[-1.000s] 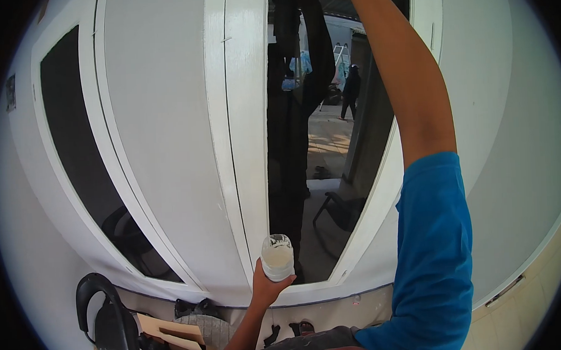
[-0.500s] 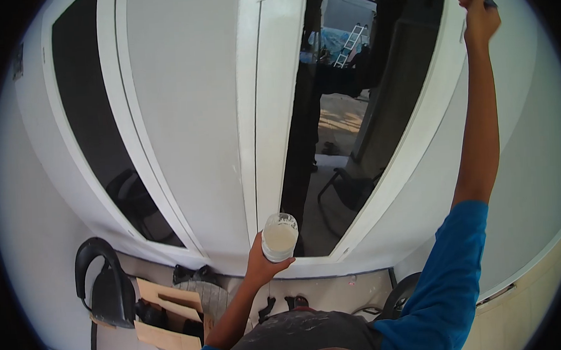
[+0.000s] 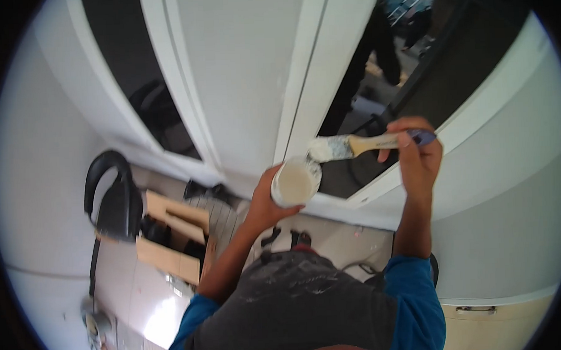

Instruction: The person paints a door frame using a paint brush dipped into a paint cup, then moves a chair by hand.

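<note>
My left hand [image 3: 270,203] is wrapped round a white cup [image 3: 295,182] with pale paint inside. Paint smears mark the cup's rim. In my right hand [image 3: 415,150] is the handle of a paintbrush [image 3: 370,144], held level with its bristles pointing left. The bristles are coated in white paint and sit at the cup's upper right rim. Behind both hands stands a white-framed door [image 3: 316,54] with a dark glass pane [image 3: 439,74].
A black chair [image 3: 116,207] stands at the lower left beside an open cardboard box [image 3: 168,258] with dark items inside. Another dark glass panel [image 3: 125,50] is at the upper left. A light wooden cabinet [image 3: 494,328] is at the lower right.
My right hand has come down from the top right of the door frame to the cup, bringing the brush. The view has tilted downward and turned, and the cup appears higher and further right.
</note>
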A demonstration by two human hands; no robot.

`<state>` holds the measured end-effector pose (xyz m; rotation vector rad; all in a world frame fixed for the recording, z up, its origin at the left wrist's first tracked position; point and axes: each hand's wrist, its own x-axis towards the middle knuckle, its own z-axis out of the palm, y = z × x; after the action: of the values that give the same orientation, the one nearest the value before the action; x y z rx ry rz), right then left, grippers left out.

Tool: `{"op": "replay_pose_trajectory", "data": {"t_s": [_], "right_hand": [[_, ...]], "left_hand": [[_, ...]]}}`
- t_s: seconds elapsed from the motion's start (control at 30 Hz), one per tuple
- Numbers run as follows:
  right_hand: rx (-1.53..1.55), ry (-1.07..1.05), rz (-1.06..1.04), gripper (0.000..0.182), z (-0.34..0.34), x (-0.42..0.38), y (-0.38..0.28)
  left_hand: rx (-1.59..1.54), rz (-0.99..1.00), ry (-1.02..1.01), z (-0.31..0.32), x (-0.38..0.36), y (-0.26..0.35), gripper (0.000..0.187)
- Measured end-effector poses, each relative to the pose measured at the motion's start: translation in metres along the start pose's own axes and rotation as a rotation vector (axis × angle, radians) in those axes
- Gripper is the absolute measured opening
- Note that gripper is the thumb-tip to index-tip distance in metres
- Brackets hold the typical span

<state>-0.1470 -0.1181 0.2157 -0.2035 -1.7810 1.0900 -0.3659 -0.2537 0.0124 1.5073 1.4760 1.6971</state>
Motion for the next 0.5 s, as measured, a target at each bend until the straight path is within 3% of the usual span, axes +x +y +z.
{"op": "replay_pose_trajectory", "data": {"t_s": [0.17,0.23,0.27,0.33,0.5], "right_hand": [[-0.012,-0.238,0.114,0.014,0.016,0.011,-0.005],[-0.199,-0.453,0.118,0.014,0.023,0.019,-0.006],[-0.196,-0.45,0.128,0.014,0.029,0.022,-0.001],[-0.292,-0.627,-0.092,0.018,0.043,0.029,0.008],[-0.363,-0.749,-0.068,0.021,0.061,0.023,0.017]], "left_hand": [[0.059,-0.029,0.048,-0.011,-0.003,0.01,0.098],[0.086,0.007,0.079,-0.011,-0.002,0.009,0.1],[0.084,-0.002,0.074,-0.011,-0.002,0.009,0.1],[0.18,0.059,0.074,-0.012,-0.003,0.009,0.103],[0.179,0.046,0.076,-0.01,-0.004,0.01,0.103]]}}
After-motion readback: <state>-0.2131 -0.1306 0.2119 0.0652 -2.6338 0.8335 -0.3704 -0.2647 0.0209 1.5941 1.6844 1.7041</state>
